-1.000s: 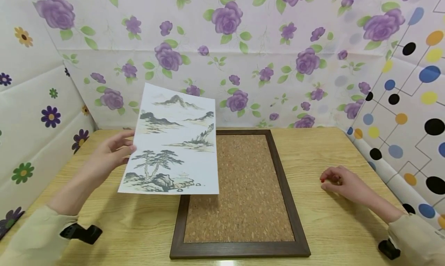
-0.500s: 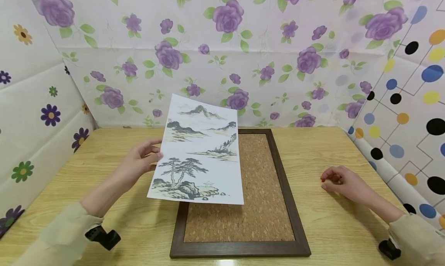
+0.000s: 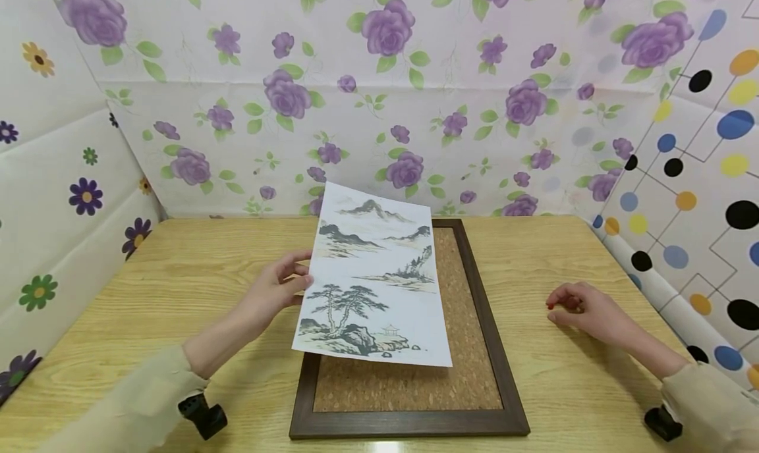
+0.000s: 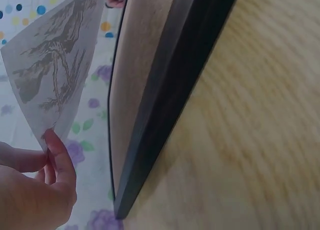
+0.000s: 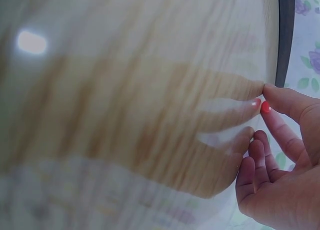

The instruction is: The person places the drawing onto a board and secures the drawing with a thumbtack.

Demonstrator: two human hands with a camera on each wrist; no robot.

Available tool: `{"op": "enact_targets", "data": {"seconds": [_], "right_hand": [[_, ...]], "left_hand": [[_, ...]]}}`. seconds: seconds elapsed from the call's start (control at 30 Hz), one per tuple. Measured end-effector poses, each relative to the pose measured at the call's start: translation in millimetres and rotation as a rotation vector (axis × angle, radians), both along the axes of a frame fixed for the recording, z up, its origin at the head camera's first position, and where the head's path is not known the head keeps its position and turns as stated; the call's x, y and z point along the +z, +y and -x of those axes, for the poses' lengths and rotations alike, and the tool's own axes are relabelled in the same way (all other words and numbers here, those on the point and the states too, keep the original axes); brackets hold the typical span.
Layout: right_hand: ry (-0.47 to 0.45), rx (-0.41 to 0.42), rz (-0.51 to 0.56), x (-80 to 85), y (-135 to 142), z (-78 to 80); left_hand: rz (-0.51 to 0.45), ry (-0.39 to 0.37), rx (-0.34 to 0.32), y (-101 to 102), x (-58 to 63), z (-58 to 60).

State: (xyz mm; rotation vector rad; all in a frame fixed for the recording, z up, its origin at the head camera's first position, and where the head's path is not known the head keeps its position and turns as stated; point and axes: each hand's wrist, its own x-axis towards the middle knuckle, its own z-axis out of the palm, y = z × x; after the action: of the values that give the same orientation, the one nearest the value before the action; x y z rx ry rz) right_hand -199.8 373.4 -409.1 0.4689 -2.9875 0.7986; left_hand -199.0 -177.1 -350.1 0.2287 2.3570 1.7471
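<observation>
My left hand (image 3: 274,298) pinches the left edge of a white paper sheet (image 3: 367,275) printed with an ink landscape of mountains and pines. Tilted, the sheet hangs over the left part of a framed cork board (image 3: 468,367) and hides much of its cork. In the left wrist view, thumb and fingers (image 4: 59,155) meet at the sheet's lower edge, above the dark frame. Off to the right, my right hand (image 3: 593,315) rests on the table with curled fingers, holding a small red pushpin (image 5: 265,108) between thumb and forefinger.
The wood-grain table (image 3: 207,268) is glossy and mirrors the right hand in its wrist view. The board's dark brown frame (image 3: 409,425) reaches near the table's front edge. Patterned sheets stand behind and at both sides, including a purple rose backdrop (image 3: 385,31).
The left hand has carried the paper sheet rightward and lower, so that it covers more of the cork board. My right hand has stayed in place.
</observation>
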Motion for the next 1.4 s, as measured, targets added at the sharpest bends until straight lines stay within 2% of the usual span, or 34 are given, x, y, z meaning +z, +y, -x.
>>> {"op": "enact_targets", "data": {"seconds": [0.13,0.33,0.6,0.8,1.4], "right_hand": [[-0.007,-0.001,0.011,0.6,-0.4,-0.4],[-0.013,-0.001,0.022,1.3,-1.3,-0.6],[-0.006,-0.003,0.016,1.4,-1.7,0.0],[-0.007,-0.007,0.019,2.4,-2.1,-0.3],[-0.008,-0.011,0.041,2.6,-2.0,0.3]], "left_hand": [[-0.038,-0.013,0.004,10.5,-7.6,-2.9],[-0.033,-0.032,0.040,22.1,-18.8,-9.3],[-0.054,-0.035,0.025,31.2,-32.5,-13.2],[-0.048,-0.060,0.014,37.1,-35.9,-16.5],[0.003,-0.027,-0.035,37.5,-40.0,-20.2]]}}
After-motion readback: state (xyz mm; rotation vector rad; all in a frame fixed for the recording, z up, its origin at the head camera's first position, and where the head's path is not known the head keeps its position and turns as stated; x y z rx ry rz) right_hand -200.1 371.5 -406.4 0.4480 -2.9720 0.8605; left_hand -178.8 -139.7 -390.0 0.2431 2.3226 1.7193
